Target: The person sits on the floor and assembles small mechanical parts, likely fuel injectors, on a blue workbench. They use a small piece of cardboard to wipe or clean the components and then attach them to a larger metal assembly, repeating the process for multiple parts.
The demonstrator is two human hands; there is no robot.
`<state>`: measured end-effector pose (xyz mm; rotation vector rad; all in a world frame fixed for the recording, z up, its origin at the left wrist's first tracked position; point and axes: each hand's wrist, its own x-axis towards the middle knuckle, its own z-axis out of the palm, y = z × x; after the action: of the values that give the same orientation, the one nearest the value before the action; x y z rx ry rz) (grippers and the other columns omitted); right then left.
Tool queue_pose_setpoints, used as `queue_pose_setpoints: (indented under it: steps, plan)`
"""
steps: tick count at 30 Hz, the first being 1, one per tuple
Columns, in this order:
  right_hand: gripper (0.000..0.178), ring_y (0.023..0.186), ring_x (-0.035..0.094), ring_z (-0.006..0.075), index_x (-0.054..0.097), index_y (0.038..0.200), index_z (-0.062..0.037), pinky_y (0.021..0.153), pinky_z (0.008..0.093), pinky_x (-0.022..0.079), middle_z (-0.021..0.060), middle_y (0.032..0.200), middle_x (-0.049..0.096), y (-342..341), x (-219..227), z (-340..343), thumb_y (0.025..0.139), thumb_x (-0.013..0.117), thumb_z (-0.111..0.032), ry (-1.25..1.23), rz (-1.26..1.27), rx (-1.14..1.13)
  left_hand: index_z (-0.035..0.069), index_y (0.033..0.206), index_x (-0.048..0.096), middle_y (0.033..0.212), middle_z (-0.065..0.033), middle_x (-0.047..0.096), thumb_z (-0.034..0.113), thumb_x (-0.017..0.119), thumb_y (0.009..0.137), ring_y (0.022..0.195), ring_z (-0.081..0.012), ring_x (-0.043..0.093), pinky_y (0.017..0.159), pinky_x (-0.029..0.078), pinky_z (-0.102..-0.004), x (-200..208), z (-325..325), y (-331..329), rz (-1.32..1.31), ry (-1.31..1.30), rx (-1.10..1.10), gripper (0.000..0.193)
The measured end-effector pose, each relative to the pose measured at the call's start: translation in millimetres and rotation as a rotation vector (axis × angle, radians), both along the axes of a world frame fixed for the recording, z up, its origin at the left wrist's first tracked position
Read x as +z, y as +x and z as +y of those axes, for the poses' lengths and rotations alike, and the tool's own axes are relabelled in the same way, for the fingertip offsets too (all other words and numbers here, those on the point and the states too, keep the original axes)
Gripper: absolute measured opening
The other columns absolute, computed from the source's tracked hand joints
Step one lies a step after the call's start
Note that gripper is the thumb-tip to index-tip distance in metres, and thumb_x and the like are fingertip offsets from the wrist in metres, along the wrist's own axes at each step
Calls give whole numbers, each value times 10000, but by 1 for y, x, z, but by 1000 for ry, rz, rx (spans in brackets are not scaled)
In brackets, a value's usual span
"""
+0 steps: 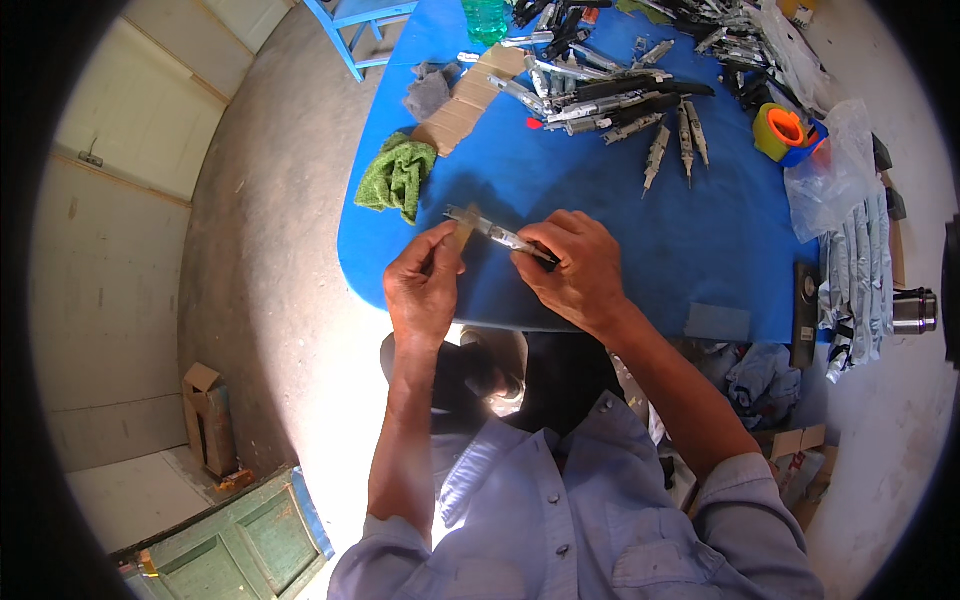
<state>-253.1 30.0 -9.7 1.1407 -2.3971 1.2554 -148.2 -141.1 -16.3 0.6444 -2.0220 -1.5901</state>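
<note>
While the right hand grasps one end of a slim silver part above the tabletop, the left hand pinches a yellowish strip at its other end; a green cloth lies nearby. Similar parts lie heaped beyond.

Slim silver-white unit, dark at R end, held aslant above counter by R hand, L tip farther fwd; small yellowish strip (material unclear), pinched in L hand, against unit nr L tip.
</note>
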Motion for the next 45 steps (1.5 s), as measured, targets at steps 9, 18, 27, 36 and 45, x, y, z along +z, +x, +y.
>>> queue_pose_setpoints:
  steps: [9,18,27,36,45]
  plan:
    - [176,734,596,266,679,834,-120,657,409,446,21,746,587,0,1,0,723,814,-141,8,-15,-12,34,1159,741,752,11,648,134,662,1001,579,-18,496,509,381,-185,3,5,-1,16,-1,29,203]
    - [170,726,597,269,677,828,-119,652,412,451,24,738,587,0,1,-1,726,810,-149,20,-17,-9,11,1156,735,766,-3,653,119,656,997,668,-45,558,579,429,-199,5,4,-1,-15,-20,25,208]
    - [156,717,594,264,672,811,-119,647,407,450,25,729,586,0,2,-2,730,802,-146,19,-16,-17,23,1153,739,758,1,651,117,656,999,669,-39,554,573,422,-195,2,3,0,2,-4,-1,199]
    - [155,716,593,261,672,802,-125,648,408,448,18,729,588,1,3,-1,729,804,-158,22,-34,-23,19,1151,740,764,1,656,129,650,1004,662,-37,553,570,424,-199,2,4,-1,12,-57,19,205]
    - [159,711,590,263,669,799,-125,645,407,446,19,725,588,1,2,-2,725,806,-158,16,-28,-24,14,1154,737,774,1,655,126,653,1000,672,-43,559,582,430,-201,3,4,-1,12,-19,-9,207]
